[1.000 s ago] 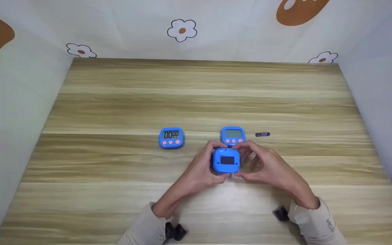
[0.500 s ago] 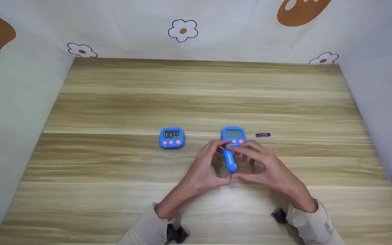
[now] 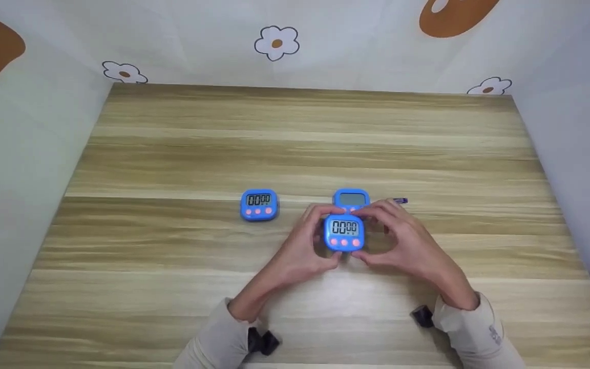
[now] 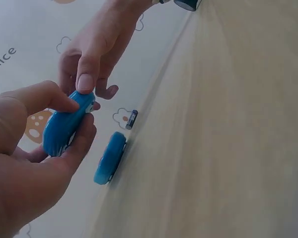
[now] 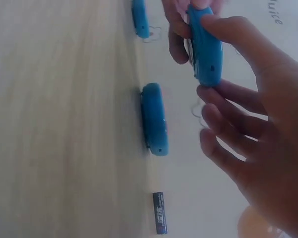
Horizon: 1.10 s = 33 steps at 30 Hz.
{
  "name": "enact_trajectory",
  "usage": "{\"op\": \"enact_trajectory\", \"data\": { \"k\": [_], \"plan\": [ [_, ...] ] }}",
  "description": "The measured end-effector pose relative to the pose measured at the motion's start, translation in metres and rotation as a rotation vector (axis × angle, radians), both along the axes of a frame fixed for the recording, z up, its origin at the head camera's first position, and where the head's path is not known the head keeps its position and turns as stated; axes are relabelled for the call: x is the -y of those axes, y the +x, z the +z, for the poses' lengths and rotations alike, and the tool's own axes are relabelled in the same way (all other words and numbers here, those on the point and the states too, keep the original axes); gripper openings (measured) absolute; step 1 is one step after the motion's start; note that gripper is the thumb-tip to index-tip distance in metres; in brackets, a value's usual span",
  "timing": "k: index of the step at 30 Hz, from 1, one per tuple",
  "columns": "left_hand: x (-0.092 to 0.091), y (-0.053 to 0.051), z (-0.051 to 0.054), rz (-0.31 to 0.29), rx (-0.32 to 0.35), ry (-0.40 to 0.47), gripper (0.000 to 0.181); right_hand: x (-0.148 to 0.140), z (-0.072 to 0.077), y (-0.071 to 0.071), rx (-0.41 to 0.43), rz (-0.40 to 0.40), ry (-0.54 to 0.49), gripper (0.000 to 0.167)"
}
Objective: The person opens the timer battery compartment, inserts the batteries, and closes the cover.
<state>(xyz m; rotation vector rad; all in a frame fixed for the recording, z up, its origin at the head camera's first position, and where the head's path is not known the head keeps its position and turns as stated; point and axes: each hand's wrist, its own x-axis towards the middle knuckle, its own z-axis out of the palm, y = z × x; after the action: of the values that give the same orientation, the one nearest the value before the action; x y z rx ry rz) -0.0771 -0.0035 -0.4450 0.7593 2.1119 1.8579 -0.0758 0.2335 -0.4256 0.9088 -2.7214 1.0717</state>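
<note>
The blue timer (image 3: 344, 233), showing zeros, is held up off the wooden table (image 3: 295, 138). The left hand (image 3: 301, 252), at its eight o'clock, grips it between thumb and fingers, spread just to the case; the right hand (image 3: 406, 240), at three o'clock, pinches it likewise. A second ago its back faced up (now the screen does). At twelve o'clock lies a blank timer (image 3: 352, 197), between nine and ten a third timer (image 3: 259, 205), at two a battery (image 5: 160, 213). Beyond, at twelve, rises a flower-printed wall (image 3: 346, 56).
</note>
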Motion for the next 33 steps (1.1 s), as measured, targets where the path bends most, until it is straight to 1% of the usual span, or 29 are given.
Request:
{"op": "enact_trajectory", "data": {
  "k": [2,4,5,6,7,8,9,11,13,15,17,19,23,26,29,33],
  "plan": [
    [0.005,-0.008,0.006,0.043,-0.140,-0.198,0.071,0.005,0.001,-0.008,-0.050,-0.004,0.041,0.066],
    [0.013,-0.020,0.012,0.080,-0.280,-0.397,0.069,0.015,0.003,-0.022,-0.100,-0.001,0.101,0.064],
    [0.017,-0.027,0.016,0.089,-0.333,-0.487,0.069,0.020,0.005,-0.030,-0.119,0.003,0.135,0.064],
    [0.020,-0.034,0.018,0.099,-0.376,-0.562,0.068,0.026,0.006,-0.038,-0.120,0.008,0.172,0.064],
    [0.023,-0.041,0.020,0.102,-0.406,-0.627,0.067,0.032,0.006,-0.045,-0.115,0.011,0.215,0.064],
    [0.025,-0.047,0.021,0.098,-0.422,-0.686,0.066,0.037,0.006,-0.052,-0.105,0.015,0.255,0.063],
    [0.027,-0.053,0.021,0.089,-0.425,-0.733,0.066,0.042,0.006,-0.059,-0.093,0.018,0.295,0.063],
    [0.030,-0.062,0.020,0.066,-0.414,-0.799,0.066,0.050,0.004,-0.068,-0.051,0.017,0.363,0.064],
    [0.031,-0.068,0.017,0.041,-0.392,-0.834,0.065,0.055,0.002,-0.074,-0.015,0.016,0.413,0.064],
    [0.031,-0.072,0.015,0.023,-0.365,-0.854,0.066,0.057,0.001,-0.078,0.001,0.015,0.434,0.064],
    [0.031,-0.073,0.015,0.024,-0.351,-0.866,0.066,0.059,0.001,-0.080,0.003,0.020,0.437,0.063],
    [0.030,-0.073,0.016,0.037,-0.350,-0.880,0.068,0.058,0.002,-0.080,-0.004,0.032,0.427,0.065],
    [0.022,-0.070,0.018,0.050,-0.390,-0.888,0.076,0.042,0.007,-0.075,0.006,0.038,0.398,0.076],
    [0.010,-0.069,0.020,0.030,-0.431,-0.874,0.079,0.021,0.010,-0.068,0.010,0.002,0.389,0.083],
    [-0.005,-0.071,0.020,-0.004,-0.462,-0.876,0.077,0.004,0.009,-0.064,0.006,-0.032,0.395,0.080],
    [-0.024,-0.075,0.018,-0.047,-0.507,-0.950,0.072,-0.005,0.002,-0.064,-0.011,-0.037,0.412,0.068]
  ]
}}
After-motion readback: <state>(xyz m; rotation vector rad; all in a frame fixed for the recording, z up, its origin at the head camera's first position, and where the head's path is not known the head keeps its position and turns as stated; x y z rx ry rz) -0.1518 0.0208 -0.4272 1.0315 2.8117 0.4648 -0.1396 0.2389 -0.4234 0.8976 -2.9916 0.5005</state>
